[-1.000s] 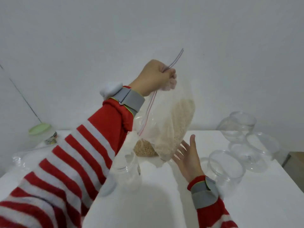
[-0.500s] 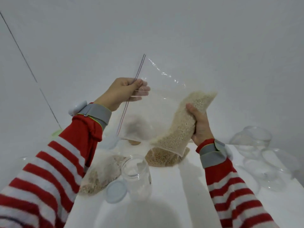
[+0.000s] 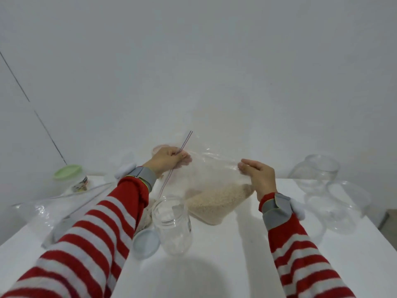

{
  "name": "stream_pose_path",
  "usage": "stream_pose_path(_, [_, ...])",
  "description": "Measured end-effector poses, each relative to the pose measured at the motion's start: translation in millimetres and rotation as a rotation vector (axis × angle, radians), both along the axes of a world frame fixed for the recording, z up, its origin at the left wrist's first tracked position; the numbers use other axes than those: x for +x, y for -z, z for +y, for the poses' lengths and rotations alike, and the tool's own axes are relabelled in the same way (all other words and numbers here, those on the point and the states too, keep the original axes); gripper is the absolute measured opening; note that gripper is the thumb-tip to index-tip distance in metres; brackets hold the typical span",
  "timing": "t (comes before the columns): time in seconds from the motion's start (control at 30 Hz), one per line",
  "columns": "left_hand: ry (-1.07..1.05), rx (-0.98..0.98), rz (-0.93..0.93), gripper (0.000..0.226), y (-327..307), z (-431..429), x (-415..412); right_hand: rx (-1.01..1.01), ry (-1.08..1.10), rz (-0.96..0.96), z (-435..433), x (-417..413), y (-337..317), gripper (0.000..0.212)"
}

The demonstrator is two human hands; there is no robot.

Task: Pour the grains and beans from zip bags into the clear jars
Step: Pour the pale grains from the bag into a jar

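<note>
**Behind the open jar: lower the mouth before you tip**

Between your two hands the zip bag [image 3: 211,176] sags just behind the clear jar [image 3: 171,224], which stands upright and lidless on the table [image 3: 225,267]. Your left hand [image 3: 168,159] has its fingers curled round the zip edge, about midway along the red-and-blue strip. Your right hand [image 3: 258,175] pinches the thin film at the opposite end. Whether the zip is parted cannot be told from here.

The grain [image 3: 217,201] has slumped into the lowest corner, away from the zip. To pour well, swing the zip end over the jar's mouth first. Then raise your right hand slowly so the grain slides along the film in a narrow run. Fold the opening into a spout, since the jar's neck is narrower than the bag. Fine, pale, dry grain will likely flow fast and scatter on the smooth tabletop.

The film is limp, glossy and creased, so it gives no stiffness of its own. The jar is rigid, ribbed at its threaded neck and probably light, so a nudge could tip it. Its pale round lid [image 3: 146,243] lies flat just beside it.
</note>
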State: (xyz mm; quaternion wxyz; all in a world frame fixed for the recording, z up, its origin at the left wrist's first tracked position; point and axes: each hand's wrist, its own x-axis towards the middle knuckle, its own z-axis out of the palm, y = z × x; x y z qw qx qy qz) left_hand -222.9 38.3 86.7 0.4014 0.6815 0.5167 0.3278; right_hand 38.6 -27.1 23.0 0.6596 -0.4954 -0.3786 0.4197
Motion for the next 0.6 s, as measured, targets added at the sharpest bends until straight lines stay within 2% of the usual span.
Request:
stream_pose_path(0.1, [-0.015,0.002,-0.023,0.019,8.0,2.9,-4.9,-0.003,0.053,-0.181,1.9,4.5,5.0,0.023])
stream_pose_path(0.13, [0.003,0.002,0.007,0.02,6.4,3.3,-6.3,0.011,0.099,-0.175,1.9,3.8,7.2,0.022])
stream_pose_path(0.2, [0.034,0.008,0.056,0.023,3.2,3.7,-6.8,0.027,0.198,-0.02,-4.1,-3.2,13.1,0.034])
stream_pose_path(0.27, [0.042,0.011,0.07,0.023,2.9,3.3,-6.2,-0.004,0.242,0.178,-13.6,-15.7,31.5,0.059])
stream_pose_path(0.33, [0.039,0.009,0.076,0.021,5.1,4.6,-6.2,-0.03,0.183,0.311,-22.0,-28.7,57.2,0.078])
stream_pose_path(0.37, [0.036,0.004,0.079,0.02,5.0,3.8,-5.6,-0.05,0.125,0.364,-24.5,-32.8,69.8,0.081])
stream_pose_path(0.4, [0.036,0.006,0.083,0.019,4.5,3.4,-5.2,-0.071,0.074,0.377,-24.4,-35.0,79.2,0.078])
stream_pose_path(0.5, [0.04,0.036,0.076,0.018,7.4,3.8,-5.4,-0.091,0.051,0.325,-17.5,-33.6,85.2,0.043])
stream_pose_path(0.57, [0.052,0.037,0.098,0.028,13.5,2.3,-14.2,-0.089,0.079,0.354,-9.1,-30.2,85.7,0.037])
stream_pose_path(0.6, [0.067,0.033,0.169,0.037,19.7,4.3,-21.2,-0.084,0.073,0.365,-7.0,-28.9,83.8,0.035])
